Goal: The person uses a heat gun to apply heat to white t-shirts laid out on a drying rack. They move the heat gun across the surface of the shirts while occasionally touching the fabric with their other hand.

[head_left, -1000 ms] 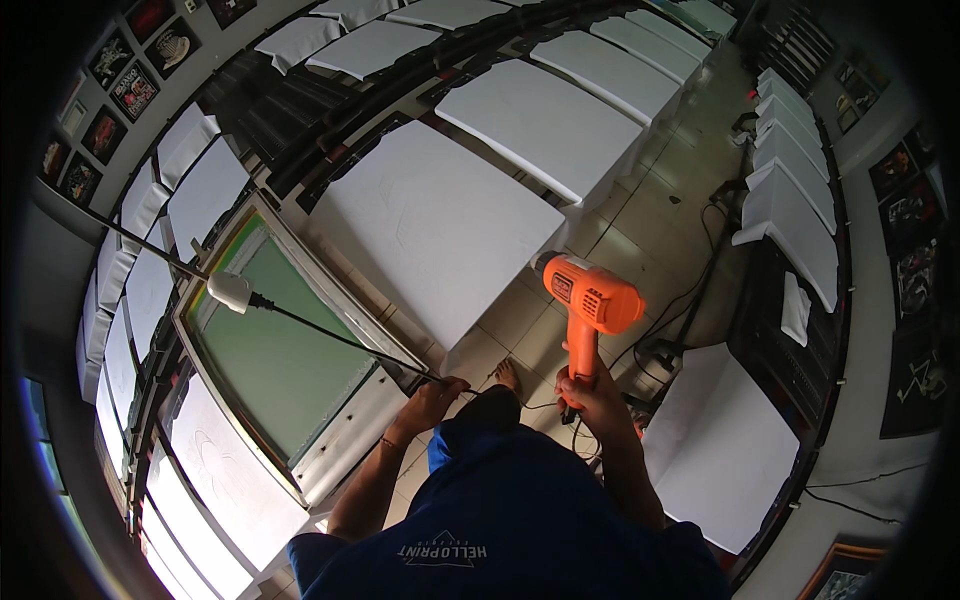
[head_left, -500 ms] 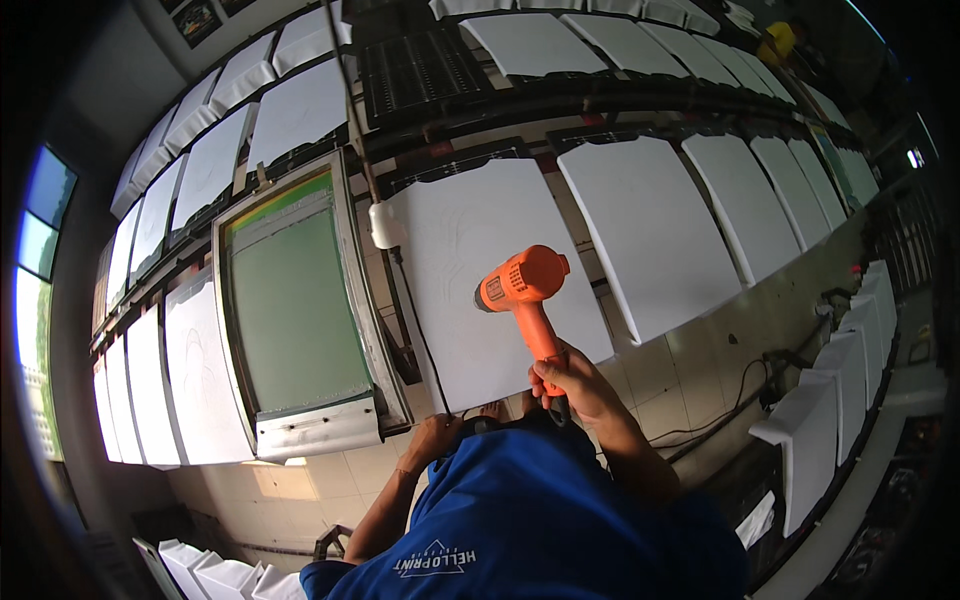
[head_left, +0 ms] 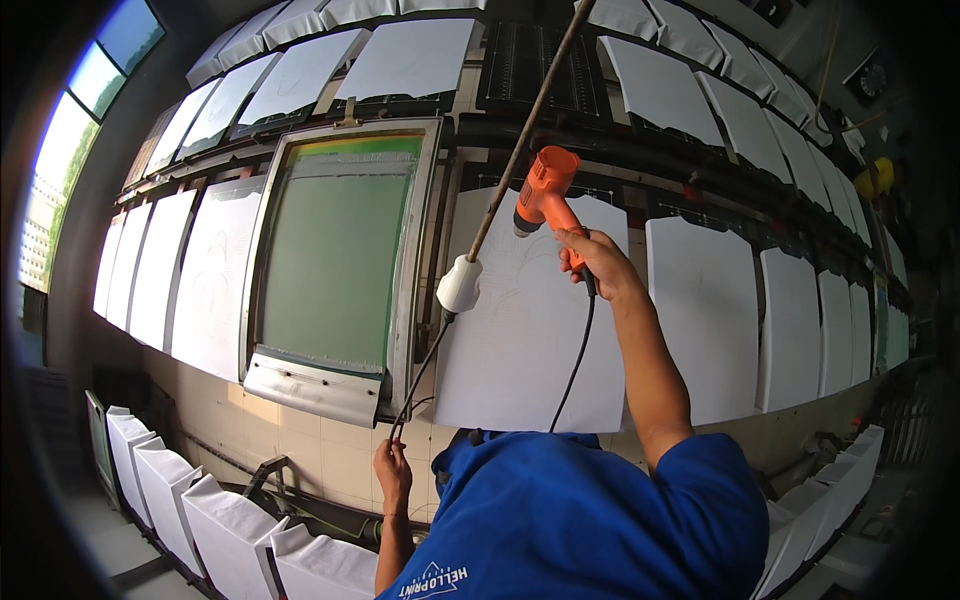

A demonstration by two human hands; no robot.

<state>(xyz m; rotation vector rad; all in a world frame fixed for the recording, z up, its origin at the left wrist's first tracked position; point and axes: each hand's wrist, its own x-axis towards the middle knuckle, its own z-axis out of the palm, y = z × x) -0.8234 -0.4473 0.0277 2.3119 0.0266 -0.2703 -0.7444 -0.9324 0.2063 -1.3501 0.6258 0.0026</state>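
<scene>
This is a screen-printing workshop: long rows of white fabric panels (head_left: 530, 330) lie stretched flat on a dark worktop (head_left: 560, 135), one after another down the line, and a metal-framed green mesh printing screen (head_left: 335, 265) sits over one of them. More white pieces (head_left: 230, 535) are stacked along a tiled floor (head_left: 330, 450), with daylight from a window (head_left: 60, 170) at the far left

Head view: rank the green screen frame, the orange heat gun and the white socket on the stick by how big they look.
1. Green screen frame, by far the largest.
2. Orange heat gun in the right hand.
3. White socket, smallest, though not much smaller than the gun's body.
</scene>
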